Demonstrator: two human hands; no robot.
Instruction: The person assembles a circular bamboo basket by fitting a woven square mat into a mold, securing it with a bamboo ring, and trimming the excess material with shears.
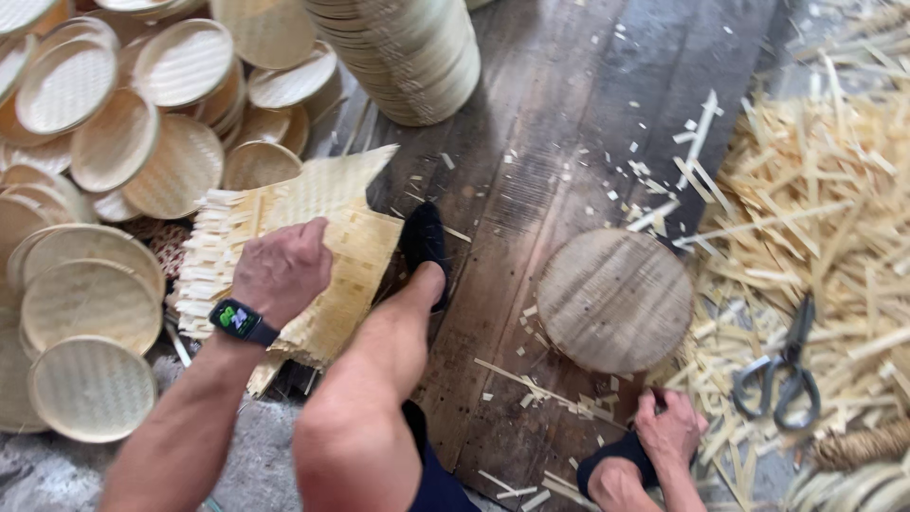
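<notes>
Left of the round wooden block (614, 300), the left hand (282, 270) presses on a stack of woven bamboo mats (322, 256), fingers curled together over its top edge. Below the block, the right hand (668, 429) touches a dark shoe; its fingers' grip cannot be told. Scissors (785, 365) lie right of the block on bamboo offcuts (815, 199). Round trays (90, 303) pile left of the mats.

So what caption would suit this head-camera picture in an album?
Left hand pressing a stack of pale woven bamboo mats; right hand low beside a round wooden block, grey scissors nearby.
</notes>
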